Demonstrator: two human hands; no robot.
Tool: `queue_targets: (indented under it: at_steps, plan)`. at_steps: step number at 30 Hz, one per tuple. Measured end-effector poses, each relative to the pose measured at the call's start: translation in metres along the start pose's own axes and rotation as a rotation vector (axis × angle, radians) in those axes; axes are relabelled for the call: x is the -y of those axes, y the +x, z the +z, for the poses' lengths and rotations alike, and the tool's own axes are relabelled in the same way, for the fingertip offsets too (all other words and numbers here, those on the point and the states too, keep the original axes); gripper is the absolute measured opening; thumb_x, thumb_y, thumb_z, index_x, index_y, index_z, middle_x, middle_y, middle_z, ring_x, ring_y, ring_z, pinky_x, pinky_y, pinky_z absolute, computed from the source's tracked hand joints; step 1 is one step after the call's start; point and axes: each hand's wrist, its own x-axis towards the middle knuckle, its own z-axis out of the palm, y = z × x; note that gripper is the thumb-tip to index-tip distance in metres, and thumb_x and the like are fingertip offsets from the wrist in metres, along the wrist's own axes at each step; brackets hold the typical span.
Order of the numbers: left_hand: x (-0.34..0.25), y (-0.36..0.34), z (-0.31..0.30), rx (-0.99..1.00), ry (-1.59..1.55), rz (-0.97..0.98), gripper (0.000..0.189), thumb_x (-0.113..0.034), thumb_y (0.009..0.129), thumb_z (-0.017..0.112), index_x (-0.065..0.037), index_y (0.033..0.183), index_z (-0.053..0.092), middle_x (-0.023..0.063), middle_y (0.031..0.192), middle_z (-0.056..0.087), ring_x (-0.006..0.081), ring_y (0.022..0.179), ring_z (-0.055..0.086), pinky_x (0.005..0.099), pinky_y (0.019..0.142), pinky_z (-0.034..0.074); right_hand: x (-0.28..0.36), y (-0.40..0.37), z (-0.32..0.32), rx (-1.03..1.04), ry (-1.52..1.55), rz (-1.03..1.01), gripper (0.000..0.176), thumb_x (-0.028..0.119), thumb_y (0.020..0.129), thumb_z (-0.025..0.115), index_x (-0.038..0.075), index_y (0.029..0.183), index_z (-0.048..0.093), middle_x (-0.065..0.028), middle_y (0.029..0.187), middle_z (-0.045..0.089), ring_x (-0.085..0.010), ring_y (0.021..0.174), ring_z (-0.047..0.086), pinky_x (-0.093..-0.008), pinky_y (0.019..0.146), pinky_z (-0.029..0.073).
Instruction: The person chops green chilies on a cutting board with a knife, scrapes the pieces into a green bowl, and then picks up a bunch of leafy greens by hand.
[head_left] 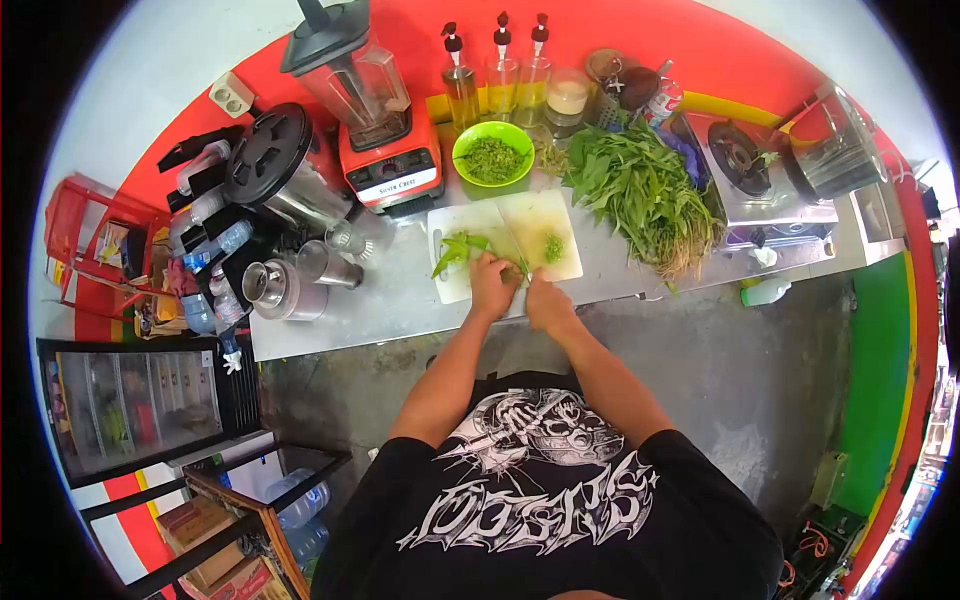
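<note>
Green leaves (460, 252), a few long ones, lying on the pale left part of the cutting board (450, 222), near the front edge of the desk (395, 315). Left hand (492, 286) at their right end, fingers bent down to the board; cannot tell whether they grip the leaves or only press.

Right hand (548, 300) just beside it, over the board's front edge. Fingers closed around a knife (527, 274); handle hidden in the fist, only a little of the narrow blade readable. Small heap of chopped greens (553, 248) on the yellowish right part of the board, ahead of the right hand.

Behind the board, touching or nearly so: bright green bowl (492, 184), filled with finely cut greens. Right of it, a large bunch of leafy stems (640, 180), roots toward the desk's front edge.

Back row: red-based blender (392, 165) left of the bowl; three pump bottles (502, 85) by the red wall. Far left, a steel container with black lid (268, 150), smaller metal vessels (290, 290) in front. Far right, a stove (770, 212).
</note>
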Motion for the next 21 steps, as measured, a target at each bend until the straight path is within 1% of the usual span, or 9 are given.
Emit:
queue_targets:
  at_steps: [1,2,3,5,6,9,14,18,21]
  plan:
    - [0.002,-0.001,0.001,-0.001,0.002,0.004,0.021,-0.014,0.072,0.084,-0.008,0.090,0.074,0.0116,0.094,0.057,0.0332,0.097,0.053,0.0427,0.085,0.046,0.000,0.000,0.001,0.006,0.019,-0.017,0.050,0.005,0.086,0.064,-0.005,0.129,0.039,-0.0321,0.106,0.069,-0.0467,0.103,0.069,-0.0531,0.089,0.056]
    - [0.004,0.000,0.003,-0.009,0.000,0.008,0.021,-0.013,0.073,0.084,-0.007,0.090,0.074,0.0117,0.094,0.057,0.0331,0.097,0.053,0.0428,0.084,0.046,-0.008,-0.001,0.012,-0.027,0.034,-0.050,0.040,0.007,0.091,0.058,-0.004,0.124,0.040,-0.0333,0.104,0.069,-0.0481,0.101,0.069,-0.0543,0.088,0.055]
    - [0.003,0.001,0.002,-0.004,-0.002,0.002,0.021,-0.013,0.073,0.084,-0.007,0.090,0.074,0.0117,0.094,0.057,0.0331,0.097,0.053,0.0428,0.084,0.046,-0.009,-0.005,0.015,-0.020,0.034,-0.046,0.040,0.007,0.091,0.058,-0.004,0.124,0.040,-0.0333,0.104,0.069,-0.0481,0.101,0.069,-0.0543,0.088,0.055]
    - [-0.001,-0.001,0.000,0.013,0.019,-0.011,0.020,-0.013,0.073,0.084,-0.007,0.090,0.074,0.0122,0.094,0.057,0.0331,0.097,0.053,0.0431,0.084,0.045,-0.011,-0.013,0.020,0.003,0.079,0.039,0.032,0.010,0.096,0.050,-0.004,0.124,0.040,-0.0347,0.103,0.068,-0.0489,0.100,0.068,-0.0553,0.088,0.054]
    - [-0.003,-0.002,-0.002,0.005,0.018,-0.006,0.021,-0.013,0.073,0.084,-0.006,0.090,0.073,0.0124,0.094,0.057,0.0335,0.097,0.053,0.0434,0.085,0.045,-0.010,-0.013,0.024,-0.044,0.052,0.019,0.029,0.012,0.099,0.043,-0.003,0.124,0.040,-0.0350,0.102,0.068,-0.0497,0.099,0.068,-0.0564,0.088,0.054]
    - [-0.010,-0.001,-0.005,0.015,-0.004,-0.032,0.019,-0.010,0.073,0.083,-0.008,0.090,0.073,0.0101,0.096,0.056,0.0324,0.099,0.053,0.0434,0.088,0.045,-0.006,-0.002,0.020,-0.039,0.071,0.007,0.029,0.014,0.100,0.043,-0.002,0.124,0.040,-0.0349,0.103,0.068,-0.0503,0.099,0.068,-0.0576,0.088,0.054]
    - [-0.007,-0.002,-0.006,0.022,0.004,-0.001,0.020,-0.010,0.073,0.083,-0.008,0.091,0.073,0.0109,0.098,0.056,0.0327,0.101,0.053,0.0434,0.090,0.045,-0.006,0.001,0.015,-0.031,0.068,-0.001,0.029,0.012,0.099,0.044,-0.002,0.124,0.039,-0.0350,0.105,0.068,-0.0501,0.100,0.068,-0.0582,0.089,0.053]
    - [-0.011,-0.002,-0.009,0.038,0.029,-0.048,0.020,-0.010,0.074,0.082,-0.008,0.091,0.073,0.0110,0.098,0.056,0.0326,0.100,0.052,0.0432,0.090,0.045,-0.005,-0.023,0.023,-0.056,0.064,0.031,0.032,0.011,0.098,0.045,-0.003,0.126,0.038,-0.0337,0.105,0.069,-0.0497,0.100,0.069,-0.0571,0.089,0.054]
    - [-0.011,-0.002,-0.008,0.027,0.027,-0.033,0.019,-0.010,0.074,0.082,-0.008,0.090,0.073,0.0107,0.097,0.056,0.0325,0.100,0.052,0.0435,0.090,0.045,-0.003,-0.011,0.024,-0.051,0.073,0.046,0.032,0.010,0.097,0.046,-0.004,0.126,0.039,-0.0325,0.104,0.069,-0.0500,0.100,0.068,-0.0567,0.089,0.054]
